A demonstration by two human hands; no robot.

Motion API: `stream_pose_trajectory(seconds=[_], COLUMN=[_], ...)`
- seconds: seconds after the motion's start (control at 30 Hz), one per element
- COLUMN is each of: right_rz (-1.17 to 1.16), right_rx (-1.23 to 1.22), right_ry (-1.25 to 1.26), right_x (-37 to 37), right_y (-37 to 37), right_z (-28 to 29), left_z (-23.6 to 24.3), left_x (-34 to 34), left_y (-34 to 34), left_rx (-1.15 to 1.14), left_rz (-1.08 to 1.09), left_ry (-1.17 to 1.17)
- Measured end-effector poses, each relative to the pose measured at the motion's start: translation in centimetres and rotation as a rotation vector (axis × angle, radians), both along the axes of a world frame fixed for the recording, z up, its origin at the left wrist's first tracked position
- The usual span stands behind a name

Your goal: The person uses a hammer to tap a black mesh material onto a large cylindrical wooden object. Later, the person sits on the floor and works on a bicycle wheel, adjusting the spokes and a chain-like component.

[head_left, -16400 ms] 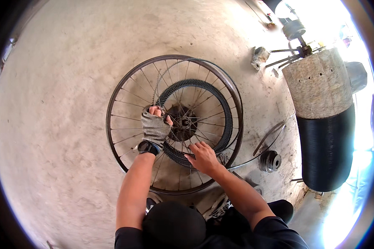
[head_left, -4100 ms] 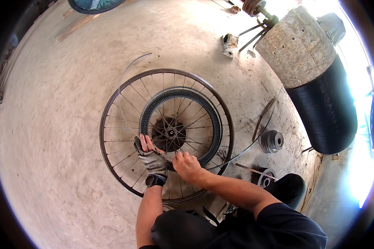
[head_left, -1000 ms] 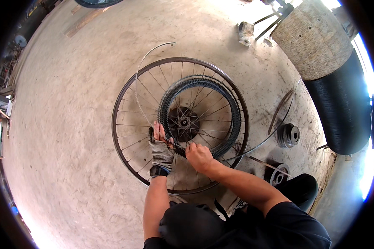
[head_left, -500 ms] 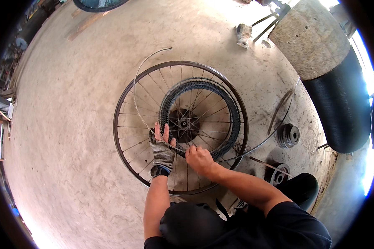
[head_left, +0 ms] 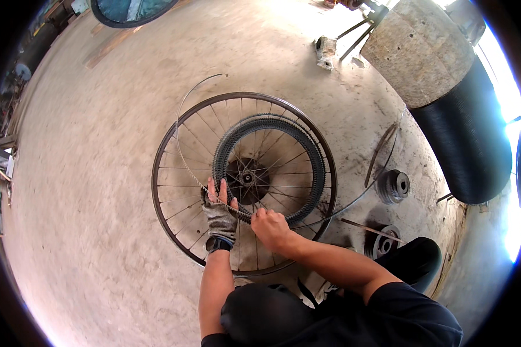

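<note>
A large spoked wheel [head_left: 156, 173] lies flat. Over its middle rests a coiled black ring with a toothed edge [head_left: 318, 173], like a narrow knobbly tyre. A long thin ridged strip [head_left: 182, 150] curves up from the ring's lower left to a loose end beyond the wheel's far rim. My left hand [head_left: 219, 211], in a grey glove with bare fingertips, is open, its fingers stretched at the ring's lower left, and the strip crosses it. My bare right hand [head_left: 270, 226] is closed on the strip at the ring's near side; its fingertips are partly hidden.
To the right, a thin strip [head_left: 369, 192] arcs across the floor near a grooved pulley [head_left: 393, 186] and a second round metal part [head_left: 383, 243]. A large black and concrete-coloured cylinder [head_left: 463, 133] stands far right. A round blue-tinted object [head_left: 134, 10] lies far left.
The whole scene has shifted slightly left and down in the picture. Both hands keep nearly the same places on the strip and ring.
</note>
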State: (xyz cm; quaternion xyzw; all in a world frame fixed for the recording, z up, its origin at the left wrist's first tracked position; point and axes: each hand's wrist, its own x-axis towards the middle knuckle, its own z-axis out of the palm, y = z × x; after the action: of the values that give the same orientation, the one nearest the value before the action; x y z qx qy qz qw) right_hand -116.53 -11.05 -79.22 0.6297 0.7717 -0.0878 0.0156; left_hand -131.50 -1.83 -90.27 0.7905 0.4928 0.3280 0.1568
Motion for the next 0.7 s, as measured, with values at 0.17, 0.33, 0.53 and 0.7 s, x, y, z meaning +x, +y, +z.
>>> stream_pose_trajectory(seconds=[0.17,0.33,0.53,0.7], right_rz=[-0.027,-0.042,-0.005,-0.028], right_rx=[-0.009,-0.001,0.034,-0.030], right_ry=[0.017,0.048,0.065,0.033], right_x=[-0.4,-0.4,-0.2,0.0], right_y=[0.7,0.6,0.1,-0.8], right_z=[-0.8,-1.0,0.2,-0.2], left_z=[-0.2,0.7,0.7,0.7], left_x=[0.1,0.3,-0.1,0.1], left_y=[0.0,-0.3,-0.3,-0.4], left_rx=[0.018,-0.053,-0.044,-0.100], left_rz=[0.020,0.006,-0.013,-0.017], left_ry=[-0.072,-0.124,-0.011,-0.073])
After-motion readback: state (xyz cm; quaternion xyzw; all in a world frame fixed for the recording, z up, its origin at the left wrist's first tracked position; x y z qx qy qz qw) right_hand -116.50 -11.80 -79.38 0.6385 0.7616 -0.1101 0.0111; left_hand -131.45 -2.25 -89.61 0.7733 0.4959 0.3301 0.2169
